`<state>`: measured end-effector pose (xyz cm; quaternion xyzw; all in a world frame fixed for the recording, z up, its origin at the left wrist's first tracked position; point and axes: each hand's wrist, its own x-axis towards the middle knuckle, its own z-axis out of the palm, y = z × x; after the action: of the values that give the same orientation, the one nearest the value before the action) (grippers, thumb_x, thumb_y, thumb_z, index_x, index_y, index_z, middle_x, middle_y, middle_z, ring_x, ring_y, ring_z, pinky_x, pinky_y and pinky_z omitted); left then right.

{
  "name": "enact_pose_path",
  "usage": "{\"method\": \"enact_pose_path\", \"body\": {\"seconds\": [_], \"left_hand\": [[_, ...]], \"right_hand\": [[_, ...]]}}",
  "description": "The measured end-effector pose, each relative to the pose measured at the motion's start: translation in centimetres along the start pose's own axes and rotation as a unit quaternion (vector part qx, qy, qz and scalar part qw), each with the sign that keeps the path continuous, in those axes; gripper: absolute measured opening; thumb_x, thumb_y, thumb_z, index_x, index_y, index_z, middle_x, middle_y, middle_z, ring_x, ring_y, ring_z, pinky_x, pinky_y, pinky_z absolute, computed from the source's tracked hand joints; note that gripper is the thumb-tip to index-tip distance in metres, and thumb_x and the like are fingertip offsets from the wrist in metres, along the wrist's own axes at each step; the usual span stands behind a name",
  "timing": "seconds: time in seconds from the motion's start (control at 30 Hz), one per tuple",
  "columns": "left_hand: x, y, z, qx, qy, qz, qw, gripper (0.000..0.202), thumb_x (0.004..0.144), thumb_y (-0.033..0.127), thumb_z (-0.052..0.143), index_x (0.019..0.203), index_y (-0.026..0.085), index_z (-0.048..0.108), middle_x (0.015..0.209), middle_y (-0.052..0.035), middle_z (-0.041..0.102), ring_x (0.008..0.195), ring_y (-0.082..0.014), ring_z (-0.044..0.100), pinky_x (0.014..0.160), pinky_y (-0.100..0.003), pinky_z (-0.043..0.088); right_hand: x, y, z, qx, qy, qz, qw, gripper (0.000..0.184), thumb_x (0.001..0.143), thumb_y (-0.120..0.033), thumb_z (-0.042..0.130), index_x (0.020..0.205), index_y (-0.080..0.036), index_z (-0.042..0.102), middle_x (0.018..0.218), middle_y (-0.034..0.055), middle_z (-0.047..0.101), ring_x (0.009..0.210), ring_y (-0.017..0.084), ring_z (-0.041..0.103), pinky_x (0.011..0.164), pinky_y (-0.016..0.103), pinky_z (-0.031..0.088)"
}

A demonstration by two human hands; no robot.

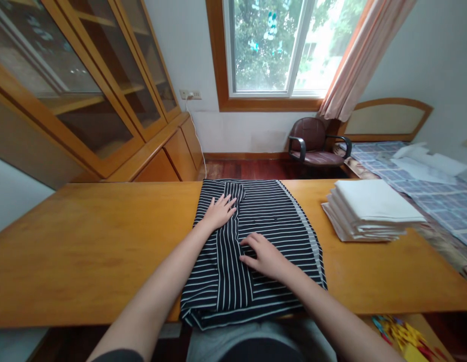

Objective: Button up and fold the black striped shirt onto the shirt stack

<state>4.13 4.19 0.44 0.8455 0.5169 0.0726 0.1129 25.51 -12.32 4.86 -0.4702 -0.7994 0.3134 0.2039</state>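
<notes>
A black garment with white stripes [278, 201], looking like a shirt, lies partly folded on the wooden table in front of me. A long strip of it, probably a sleeve, is laid lengthwise over the body, its stripes running the other way. My left hand [219, 212] rests flat on the upper part of that strip, fingers spread. Beside the strip's right edge, my right hand [264, 255] touches the cloth with its fingers curved and apart. The garment's curved hem with a pale band is on the right, and its near edge reaches the table's front edge.
A stack of folded white cloth or paper [372, 211] stands on the table [105, 241] to the right. Beyond are a brown armchair [312, 141], a bed [444, 196] and a window. A glass-fronted cabinet [120, 100] is at left. Colourful items [410, 337] sit below the table at right.
</notes>
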Motion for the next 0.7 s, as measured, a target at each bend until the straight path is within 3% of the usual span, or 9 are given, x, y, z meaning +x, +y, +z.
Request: {"method": "enact_pose_path", "body": {"seconds": [0.13,0.3,0.5,0.6,0.7], "left_hand": [[2.6,-0.6,0.0,-0.027,-0.011,-0.014,0.999,0.053,0.102,0.049,0.028,0.151,0.032,0.04,0.161,-0.005,0.033,0.15,-0.0319,0.024,0.119,-0.061,0.017],[5.2,-3.3,-1.2,-0.025,0.011,-0.025,0.999,0.05,0.1,0.031,0.033,0.148,0.025,0.045,0.157,-0.0075,0.041,0.145,-0.0267,0.036,0.119,-0.046,0.028],[7.6,-4.5,-2.0,-0.009,0.043,-0.044,0.998,0.05,0.096,0.025,0.044,0.145,0.027,0.05,0.154,-0.0113,0.044,0.136,-0.0321,0.043,0.114,-0.051,0.032],[8.7,-3.5,-2.0,-0.015,0.032,-0.027,0.999,0.048,0.096,0.021,0.044,0.142,0.03,0.053,0.149,-0.0088,0.049,0.126,-0.028,0.053,0.109,-0.042,0.039],[9.3,-2.0,-2.2,-0.003,-0.018,0.027,0.999,0.048,0.097,0.021,0.044,0.14,0.037,0.053,0.147,-0.0025,0.05,0.112,-0.022,0.062,0.099,-0.032,0.044]], "right_hand": [[0.3,0.8,1.4,-0.052,-0.005,-0.099,0.994,0.056,0.087,-0.037,0.072,0.139,-0.026,0.053,0.141,0.0097,0.052,0.131,0.027,0.046,0.112,0.045,0.039],[-0.4,1.6,1.9,-0.06,-0.012,-0.108,0.992,0.075,0.083,-0.035,0.076,0.148,-0.025,0.041,0.137,0.0097,0.054,0.128,0.026,0.046,0.112,0.046,0.039],[-0.8,1.8,2.0,-0.044,0.01,-0.095,0.994,0.06,0.087,-0.026,0.07,0.142,-0.023,0.047,0.118,0.0081,0.062,0.111,0.023,0.054,0.101,0.042,0.046],[-0.9,1.9,2.1,-0.04,0.011,-0.095,0.995,0.05,0.092,-0.023,0.064,0.14,-0.024,0.049,0.11,0.0071,0.064,0.104,0.022,0.055,0.095,0.04,0.048],[-1.1,2.1,2.2,-0.038,0.008,-0.093,0.995,0.046,0.093,-0.022,0.06,0.138,-0.024,0.051,0.105,0.0066,0.065,0.099,0.022,0.055,0.091,0.038,0.048]]}}
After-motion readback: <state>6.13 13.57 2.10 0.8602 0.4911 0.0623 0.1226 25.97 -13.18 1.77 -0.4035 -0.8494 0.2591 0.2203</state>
